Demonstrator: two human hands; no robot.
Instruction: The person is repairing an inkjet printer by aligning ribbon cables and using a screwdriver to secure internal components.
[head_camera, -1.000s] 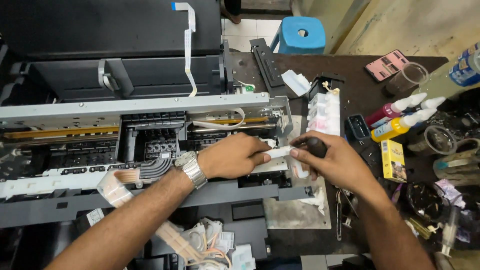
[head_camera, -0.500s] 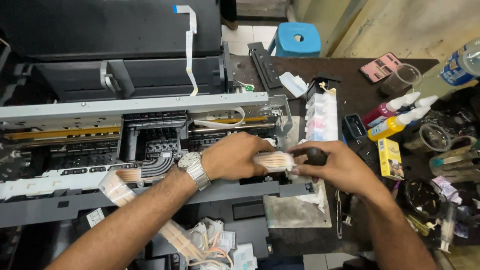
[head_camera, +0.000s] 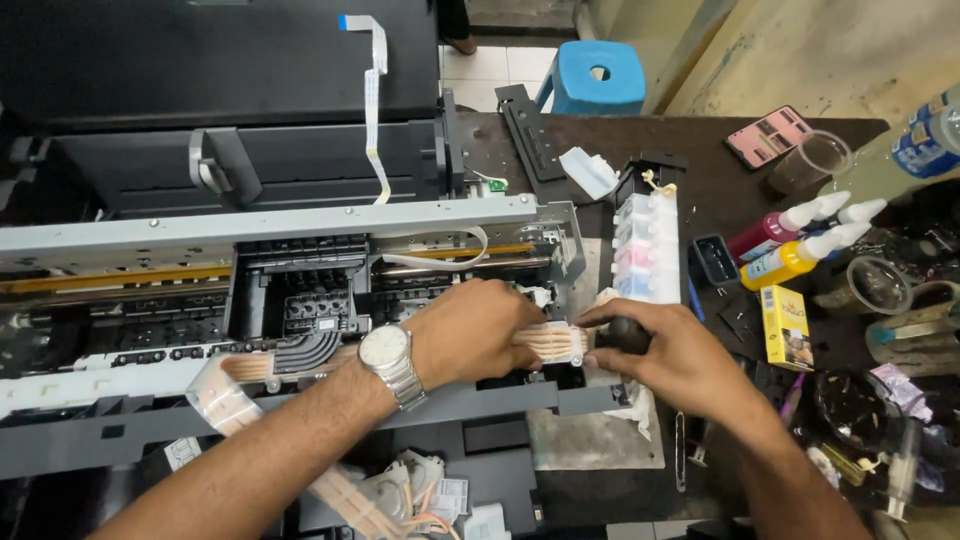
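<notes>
Holding: both hands stay as before; left hand (head_camera: 480, 335) pinches tube ribbon (head_camera: 550, 342), right hand (head_camera: 665, 355) grips black knob (head_camera: 622, 335).
Ribbon axis: left-right, frame centre.

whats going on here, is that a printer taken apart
Yes, a person is working inside an opened printer with its cover off. The left hand, with a wristwatch, presses on a flat band of thin ink tubes near the frame's right end. The right hand grips a black tool handle against the same spot. Coloured ink bottles and a yellow box lie on the dark table.
</notes>
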